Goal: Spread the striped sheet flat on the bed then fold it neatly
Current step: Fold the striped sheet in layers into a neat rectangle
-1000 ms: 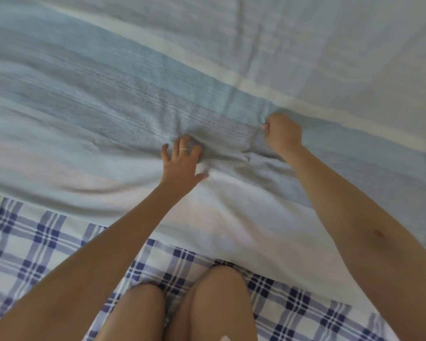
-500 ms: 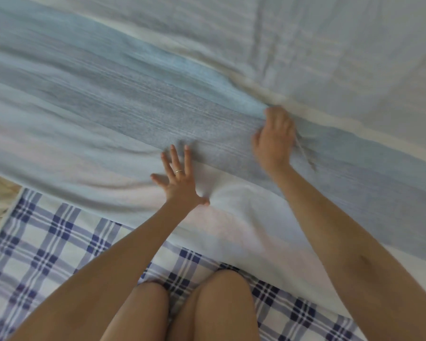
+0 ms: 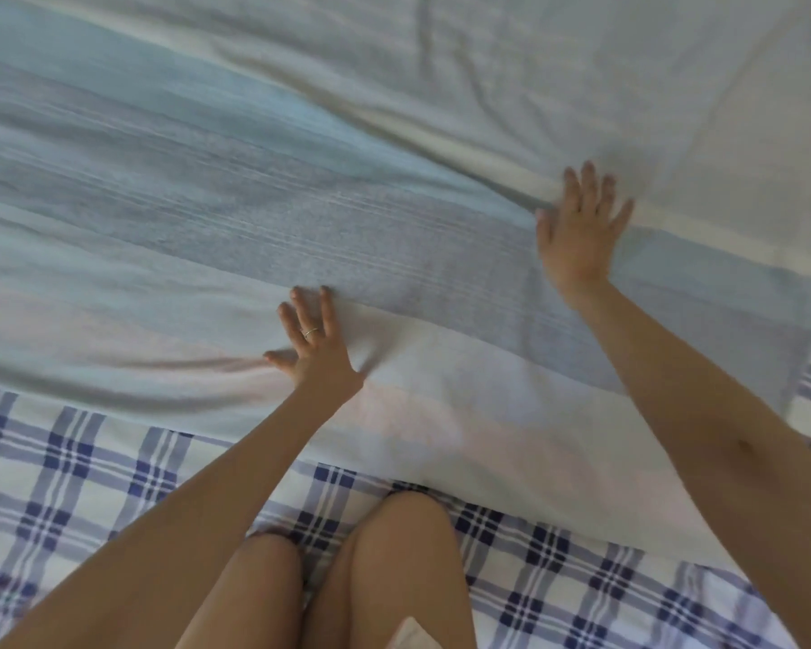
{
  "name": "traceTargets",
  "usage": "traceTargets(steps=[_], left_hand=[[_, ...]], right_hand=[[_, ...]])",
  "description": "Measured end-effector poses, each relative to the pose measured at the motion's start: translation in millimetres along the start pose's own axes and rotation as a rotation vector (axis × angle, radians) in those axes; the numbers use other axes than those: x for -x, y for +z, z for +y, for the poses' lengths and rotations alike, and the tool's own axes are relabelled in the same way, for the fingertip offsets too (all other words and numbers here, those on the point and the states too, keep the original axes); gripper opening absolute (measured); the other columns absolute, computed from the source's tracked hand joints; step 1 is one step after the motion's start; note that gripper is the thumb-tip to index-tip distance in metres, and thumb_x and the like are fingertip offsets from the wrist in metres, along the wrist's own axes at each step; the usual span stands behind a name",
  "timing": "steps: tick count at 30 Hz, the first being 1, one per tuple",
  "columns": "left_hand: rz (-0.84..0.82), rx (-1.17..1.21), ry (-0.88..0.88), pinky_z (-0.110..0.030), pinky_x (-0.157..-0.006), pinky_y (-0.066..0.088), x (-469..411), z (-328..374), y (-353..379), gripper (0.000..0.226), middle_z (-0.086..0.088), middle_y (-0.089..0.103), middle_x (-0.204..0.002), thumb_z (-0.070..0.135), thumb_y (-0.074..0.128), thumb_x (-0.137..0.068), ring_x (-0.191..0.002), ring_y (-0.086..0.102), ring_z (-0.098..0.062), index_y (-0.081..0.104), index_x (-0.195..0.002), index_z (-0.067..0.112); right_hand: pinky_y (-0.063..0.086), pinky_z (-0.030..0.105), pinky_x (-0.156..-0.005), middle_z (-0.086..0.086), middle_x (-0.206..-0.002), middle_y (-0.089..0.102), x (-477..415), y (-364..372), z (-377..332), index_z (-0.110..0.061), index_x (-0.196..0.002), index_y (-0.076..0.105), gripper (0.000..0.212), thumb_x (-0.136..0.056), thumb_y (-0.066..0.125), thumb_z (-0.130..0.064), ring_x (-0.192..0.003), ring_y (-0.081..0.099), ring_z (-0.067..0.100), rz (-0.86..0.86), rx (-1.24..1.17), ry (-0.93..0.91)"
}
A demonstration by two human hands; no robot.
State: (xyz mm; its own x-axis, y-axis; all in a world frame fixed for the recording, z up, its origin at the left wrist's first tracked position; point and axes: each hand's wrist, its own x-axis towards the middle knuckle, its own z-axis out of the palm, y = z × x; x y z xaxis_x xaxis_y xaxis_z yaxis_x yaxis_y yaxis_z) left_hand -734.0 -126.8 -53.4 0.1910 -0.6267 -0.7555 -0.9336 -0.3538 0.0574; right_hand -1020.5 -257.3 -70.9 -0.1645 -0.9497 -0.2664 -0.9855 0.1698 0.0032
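Progress: spreading unfinished. My left hand [image 3: 317,341] and right hand [image 3: 579,227] press the striped sheet [image 3: 207,227], fingers [image 3: 587,182] splayed, gripping nothing; wrinkles beside both; folding unstarted.

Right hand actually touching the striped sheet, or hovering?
Touching. The head view shows the right hand lying flat, fingers spread, on the striped sheet, with a fabric fold ending against its thumb side.

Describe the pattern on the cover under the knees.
Blue-and-white plaid cover, seen in the head view, lying beneath the striped sheet.
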Motion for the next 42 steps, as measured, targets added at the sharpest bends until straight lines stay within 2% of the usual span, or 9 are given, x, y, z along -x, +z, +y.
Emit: traceTargets(steps=[4,5,9,10,15,22,29,33,42], left_hand=[[-0.076,0.158,0.114,-0.078,-0.097,0.013,10,26,12,0.126,-0.003,-0.038,-0.150,0.044,0.075,-0.073,-0.140,-0.029,-0.026,-0.027,-0.144,0.032],[-0.084,0.221,0.076,-0.078,-0.095,0.013,8,38,12,0.129,-0.003,-0.039,-0.149,0.048,0.077,-0.070,-0.140,-0.030,-0.026,-0.027,-0.144,0.033],[-0.013,0.347,-0.126,-0.079,-0.097,0.011,1,107,9,0.151,-0.014,-0.032,-0.152,0.064,0.081,-0.048,-0.141,-0.025,-0.032,-0.026,-0.146,0.021],[-0.023,0.395,-0.147,-0.075,-0.103,0.006,-2,119,4,0.155,-0.017,-0.029,-0.152,0.065,0.082,-0.046,-0.141,-0.023,-0.034,-0.025,-0.146,0.017],[-0.158,0.512,-0.176,-0.057,-0.109,-0.014,-32,171,-7,0.154,-0.029,-0.029,-0.148,0.060,0.083,-0.052,-0.137,-0.023,-0.047,-0.027,-0.142,0.001],[0.100,0.538,-0.411,-0.061,-0.109,-0.010,-31,201,6,0.167,-0.023,-0.023,-0.153,0.065,0.084,-0.030,-0.142,-0.021,-0.037,-0.021,-0.147,0.011],[-0.193,0.368,-0.366,-0.061,-0.110,-0.009,-46,194,-6,0.163,-0.030,-0.027,-0.148,0.063,0.085,-0.042,-0.138,-0.021,-0.048,-0.026,-0.142,-0.001],[-0.069,0.386,-0.466,-0.059,-0.110,-0.010,-42,202,0,0.169,-0.023,-0.029,-0.151,0.061,0.088,-0.033,-0.140,-0.024,-0.039,-0.029,-0.143,0.009],[-0.037,0.421,-0.505,-0.057,-0.114,-0.006,-45,205,6,0.172,-0.020,-0.030,-0.151,0.062,0.088,-0.028,-0.140,-0.026,-0.036,-0.032,-0.143,0.013]], right_hand=[[0.020,0.045,-0.115,0.003,-0.154,0.032,81,41,15,-0.027,-0.150,0.026,0.055,-0.098,0.028,-0.045,-0.141,0.030,0.026,-0.097,0.142,-0.758],[0.019,0.043,-0.116,0.001,-0.155,0.031,94,49,37,-0.031,-0.151,0.019,0.057,-0.098,0.029,-0.048,-0.142,0.029,0.025,-0.113,0.176,-0.689],[-0.002,0.057,-0.114,-0.002,-0.161,-0.003,109,51,128,-0.032,-0.151,-0.006,0.068,-0.096,0.020,-0.061,-0.148,0.001,0.023,-0.222,0.026,0.374],[-0.001,0.058,-0.114,0.000,-0.161,-0.001,107,48,135,-0.027,-0.153,-0.002,0.069,-0.096,0.020,-0.060,-0.148,0.002,0.023,-0.242,0.010,0.418],[0.025,0.039,-0.108,0.018,-0.146,0.035,49,14,156,-0.006,-0.147,0.027,0.063,-0.098,0.039,-0.042,-0.132,0.036,0.034,0.080,-0.218,0.325],[0.040,0.031,-0.086,0.012,-0.123,0.060,-48,5,188,-0.006,-0.118,0.057,0.032,-0.095,0.053,-0.028,-0.114,0.055,0.027,-0.014,-0.475,0.615],[0.041,0.040,-0.086,0.021,-0.123,0.052,-68,-4,205,0.001,-0.121,0.044,0.035,-0.099,0.041,-0.026,-0.112,0.054,0.032,-0.020,-0.431,0.452],[0.039,0.037,-0.084,0.012,-0.126,0.045,-69,3,209,-0.008,-0.118,0.049,0.045,-0.087,0.064,-0.036,-0.114,0.046,0.025,-0.103,-0.443,0.329],[0.031,0.039,-0.091,0.011,-0.125,0.051,-70,16,188,-0.009,-0.118,0.054,0.028,-0.099,0.037,-0.021,-0.112,0.048,0.029,0.137,-0.153,0.471]])
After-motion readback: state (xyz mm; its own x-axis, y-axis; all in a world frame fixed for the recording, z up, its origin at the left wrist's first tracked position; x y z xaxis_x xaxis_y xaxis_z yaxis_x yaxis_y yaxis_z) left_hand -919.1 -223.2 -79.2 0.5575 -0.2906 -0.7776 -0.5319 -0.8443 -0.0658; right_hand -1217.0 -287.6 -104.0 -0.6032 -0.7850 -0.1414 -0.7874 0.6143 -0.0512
